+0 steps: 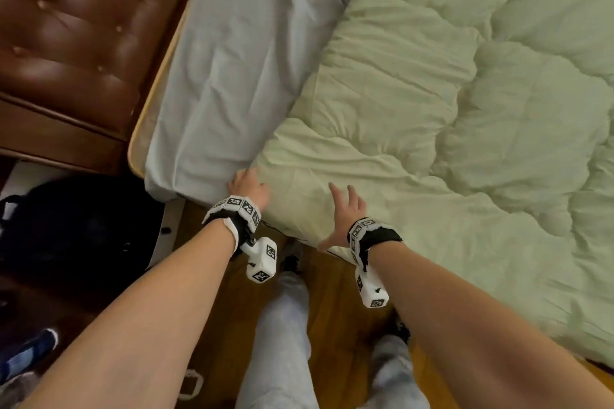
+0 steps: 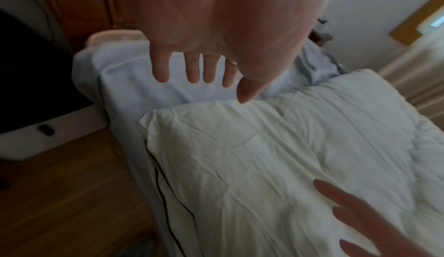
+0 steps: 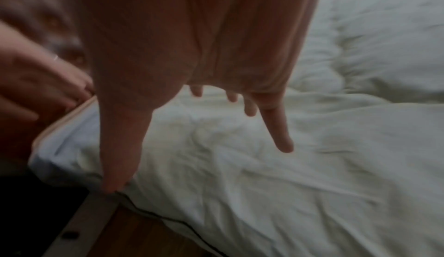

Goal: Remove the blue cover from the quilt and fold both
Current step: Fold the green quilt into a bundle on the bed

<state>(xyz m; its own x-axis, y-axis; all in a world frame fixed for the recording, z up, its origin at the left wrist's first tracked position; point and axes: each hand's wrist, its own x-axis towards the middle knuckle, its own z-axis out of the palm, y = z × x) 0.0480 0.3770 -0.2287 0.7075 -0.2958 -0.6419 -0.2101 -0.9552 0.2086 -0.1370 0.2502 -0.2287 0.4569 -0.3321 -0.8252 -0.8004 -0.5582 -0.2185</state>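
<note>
A pale, puffy quilt (image 1: 432,129) lies spread over the bed, its near left corner at the bed's front edge. Pale blue fabric (image 1: 232,70) covers the mattress to the quilt's left; whether it is the cover or a sheet I cannot tell. My left hand (image 1: 247,184) hovers with straight, spread fingers (image 2: 195,71) over the quilt's corner (image 2: 168,120) where it meets the blue fabric. My right hand (image 1: 345,206) is spread open just above the quilt (image 3: 264,166) a little to the right, thumb (image 3: 115,166) pointing down at its edge. Neither hand holds anything.
A brown buttoned leather headboard (image 1: 73,43) stands at the left beyond the bed. A black bag (image 1: 79,226) sits on the floor beside it. I stand on a wooden floor (image 1: 229,309) at the bed's edge. A thin black cord (image 2: 165,204) runs along the quilt's side.
</note>
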